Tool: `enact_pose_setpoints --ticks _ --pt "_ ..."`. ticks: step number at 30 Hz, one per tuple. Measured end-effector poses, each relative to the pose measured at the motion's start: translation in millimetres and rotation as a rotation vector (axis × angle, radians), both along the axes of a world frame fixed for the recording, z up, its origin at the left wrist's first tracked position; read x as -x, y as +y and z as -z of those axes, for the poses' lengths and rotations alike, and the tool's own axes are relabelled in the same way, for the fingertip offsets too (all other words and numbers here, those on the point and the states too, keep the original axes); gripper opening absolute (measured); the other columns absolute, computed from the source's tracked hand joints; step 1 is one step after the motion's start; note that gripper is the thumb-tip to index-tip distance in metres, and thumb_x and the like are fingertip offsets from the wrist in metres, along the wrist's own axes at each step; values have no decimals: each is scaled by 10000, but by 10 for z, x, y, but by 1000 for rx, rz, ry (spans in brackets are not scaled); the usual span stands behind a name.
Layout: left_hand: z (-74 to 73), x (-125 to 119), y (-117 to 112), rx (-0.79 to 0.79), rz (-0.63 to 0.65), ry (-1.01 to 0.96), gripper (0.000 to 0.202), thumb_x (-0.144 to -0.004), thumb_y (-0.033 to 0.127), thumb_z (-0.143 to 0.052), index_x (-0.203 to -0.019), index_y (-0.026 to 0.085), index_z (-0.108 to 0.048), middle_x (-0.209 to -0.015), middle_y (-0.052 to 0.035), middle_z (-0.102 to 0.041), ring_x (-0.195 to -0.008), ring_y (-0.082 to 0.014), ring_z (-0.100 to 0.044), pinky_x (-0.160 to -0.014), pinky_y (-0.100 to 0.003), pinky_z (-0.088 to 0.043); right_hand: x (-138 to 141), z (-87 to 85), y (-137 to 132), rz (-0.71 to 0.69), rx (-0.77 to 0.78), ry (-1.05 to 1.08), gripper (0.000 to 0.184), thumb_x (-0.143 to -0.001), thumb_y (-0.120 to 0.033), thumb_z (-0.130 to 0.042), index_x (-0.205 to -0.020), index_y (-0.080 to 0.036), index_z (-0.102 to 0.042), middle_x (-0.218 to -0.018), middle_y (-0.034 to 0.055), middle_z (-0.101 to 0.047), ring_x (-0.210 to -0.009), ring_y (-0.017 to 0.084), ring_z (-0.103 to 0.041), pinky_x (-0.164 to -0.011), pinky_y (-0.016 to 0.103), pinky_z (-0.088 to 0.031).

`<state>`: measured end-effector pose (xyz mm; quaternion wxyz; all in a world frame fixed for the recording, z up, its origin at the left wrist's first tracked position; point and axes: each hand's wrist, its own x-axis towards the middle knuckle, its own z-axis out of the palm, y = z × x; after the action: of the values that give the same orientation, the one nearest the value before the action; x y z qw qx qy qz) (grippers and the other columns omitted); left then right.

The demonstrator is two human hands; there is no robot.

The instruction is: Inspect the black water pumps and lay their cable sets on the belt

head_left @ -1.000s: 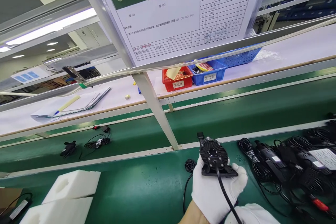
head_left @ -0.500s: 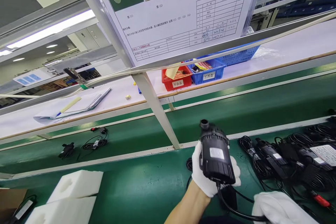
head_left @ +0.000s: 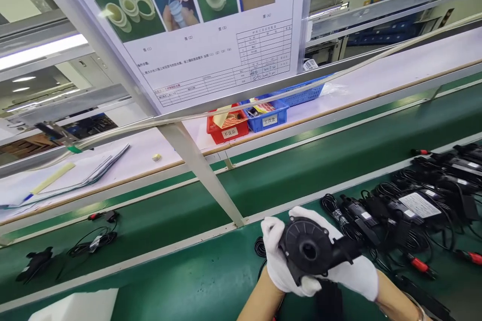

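Note:
A black water pump is held up between both my hands over the green bench, its round face with the central hole turned toward me. Its outlet pipe points to the right. My left hand, in a white glove, grips the pump's left side, fingers curled and thumb along the lower edge. Behind and to the right of it is my white-gloved right hand, wrapped round the far side, its fingers partly hidden by the pump. A black cable coil lies on the bench just left of my left hand.
Several black pumps with coiled cables crowd the bench at right, a white label sheet among them. White foam sits at lower left. A slanted metal post stands ahead; red and blue bins are on the shelf.
The pump has turned, so its round, holed face is now toward me instead of its labelled body. My right hand has moved from the cable up onto the pump. The view has shifted right.

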<state>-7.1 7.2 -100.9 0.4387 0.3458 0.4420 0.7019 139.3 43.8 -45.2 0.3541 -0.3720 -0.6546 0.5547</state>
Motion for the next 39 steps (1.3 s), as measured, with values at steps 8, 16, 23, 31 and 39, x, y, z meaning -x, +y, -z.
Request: enact_pose_setpoints --ticks 8,16,23,31,39 --pt "350 -65 49 -134 -362 315 856 -415 948 -646 -973 303 -567 -859 -26 -489 -973 -314 -523 -887 -491 -406 -183 402 178 -148 -13 43 750 -797 -413 -832 -1473 -287 -532 -1560 102 -540 -1436 362 -508 -1232 568 -368" --pt "300 -27 108 -585 -491 914 773 -866 782 -337 -1450 277 -375 -977 -72 -508 -862 -281 -523 -894 -606 -448 -216 369 224 -223 -170 79 715 -850 -353 -820 -1491 -326 -505 -1543 110 -539 -1419 345 -527 -1215 556 -404" --pt "341 -17 42 -510 -448 942 875 -863 783 -408 -1543 242 -312 -1171 -143 -550 -1000 -335 -583 -880 -610 -493 -215 437 258 -231 -166 91 792 -793 -385 -869 -1489 -307 -498 -1519 108 -558 -1394 351 -547 -1215 540 -402" --pt "402 -73 29 -568 -532 981 835 -887 771 -335 -1549 264 -287 -1197 -134 -501 -1049 -307 -563 -853 -557 -537 -274 351 278 -320 -260 93 821 -810 -484 -840 -1523 -301 -477 -1542 128 -531 -1431 363 -505 -1227 553 -366" --pt "414 -86 -14 -453 -538 1007 892 -843 831 -342 -1498 226 -326 -1124 -122 -502 -998 -313 -579 -862 -571 -536 -174 292 288 -331 -115 96 929 -689 -547 -910 -1482 -265 -517 -1521 163 -530 -1392 368 -540 -1203 540 -411"
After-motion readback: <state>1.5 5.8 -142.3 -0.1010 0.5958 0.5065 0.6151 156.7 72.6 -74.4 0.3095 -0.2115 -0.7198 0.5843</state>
